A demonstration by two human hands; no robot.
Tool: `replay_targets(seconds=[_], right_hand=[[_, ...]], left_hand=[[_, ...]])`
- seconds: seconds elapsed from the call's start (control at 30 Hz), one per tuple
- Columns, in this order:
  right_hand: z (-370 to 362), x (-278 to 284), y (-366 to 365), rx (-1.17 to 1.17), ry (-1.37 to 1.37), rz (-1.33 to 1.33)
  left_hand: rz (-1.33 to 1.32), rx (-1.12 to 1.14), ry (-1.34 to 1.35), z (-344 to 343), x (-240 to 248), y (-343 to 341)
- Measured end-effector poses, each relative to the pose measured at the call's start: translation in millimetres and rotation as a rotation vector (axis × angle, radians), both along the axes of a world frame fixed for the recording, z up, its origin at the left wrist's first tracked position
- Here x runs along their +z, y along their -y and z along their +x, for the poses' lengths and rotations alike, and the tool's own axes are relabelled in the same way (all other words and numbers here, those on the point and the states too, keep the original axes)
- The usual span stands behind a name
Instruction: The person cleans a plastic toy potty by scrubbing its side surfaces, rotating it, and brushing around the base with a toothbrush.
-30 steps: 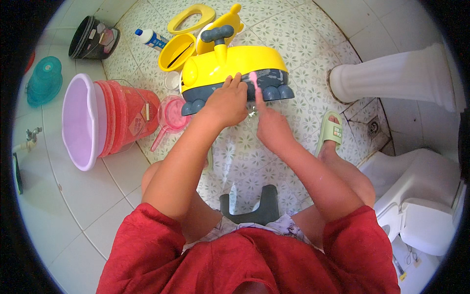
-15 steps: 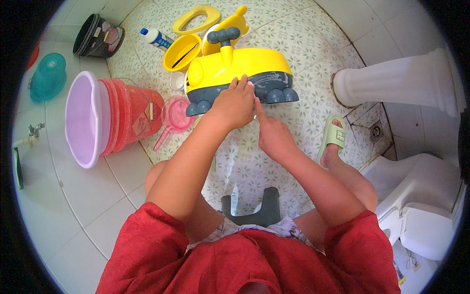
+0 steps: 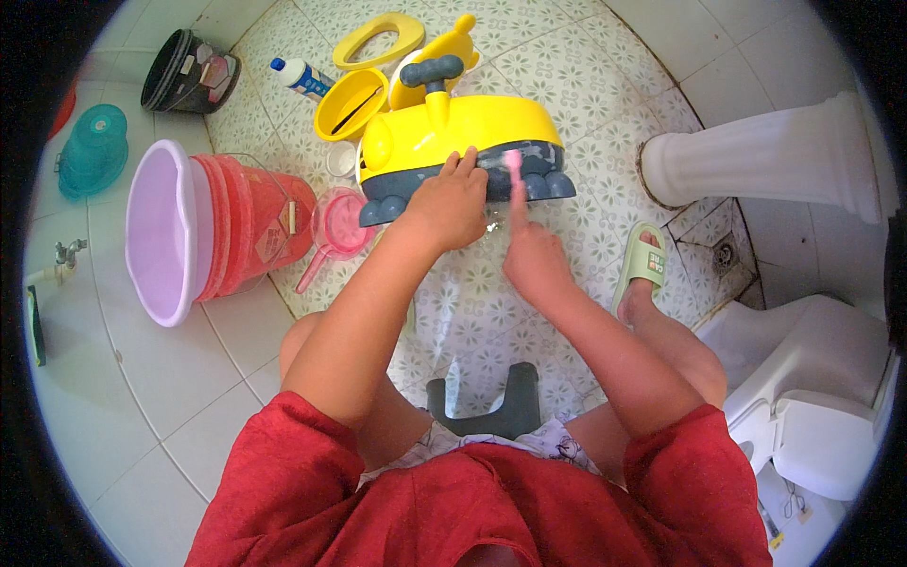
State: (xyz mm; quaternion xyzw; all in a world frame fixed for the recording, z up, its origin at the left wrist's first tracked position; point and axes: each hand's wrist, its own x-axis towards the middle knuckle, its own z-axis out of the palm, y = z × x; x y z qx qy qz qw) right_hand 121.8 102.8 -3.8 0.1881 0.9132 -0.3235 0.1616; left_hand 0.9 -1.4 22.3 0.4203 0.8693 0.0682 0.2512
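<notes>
Nearby: dipper (image 3: 343, 225), bucket (image 3: 222, 236); left hand (image 3: 452, 206) partly hides grey base (image 3: 411, 180).

A bathroom: toilet (image 3: 812, 359), floor drain (image 3: 726, 256), tap (image 3: 68, 252)

The left hand (image 3: 449, 206) rests its fingers on the dark grey lower side of a yellow-and-grey plastic ride-on-shaped piece (image 3: 505, 121); the right hand (image 3: 537, 263) holds a small pink brush (image 3: 513, 162) at that side. Beyond stands a yellow oval plastic basin (image 3: 343, 92) with a thin black stick (image 3: 357, 111) in it; a translucent pink dipper (image 3: 341, 223) sits beside a red plastic bucket (image 3: 248, 213).
</notes>
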Motion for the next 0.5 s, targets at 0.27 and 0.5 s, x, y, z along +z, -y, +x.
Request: replay_targets(seconds=[0.27, 0.5], right_hand=[[7.9, -10.1, 8.0, 0.11, -0.01, -0.002], [-8.7, 2.8, -13.6, -0.132, 0.151, -0.033]], left_hand=[[-0.005, -0.011, 0.003, -0.3, -6.6, 0.3], [0.006, 0.001, 0.044, 0.9, 1.4, -0.8]])
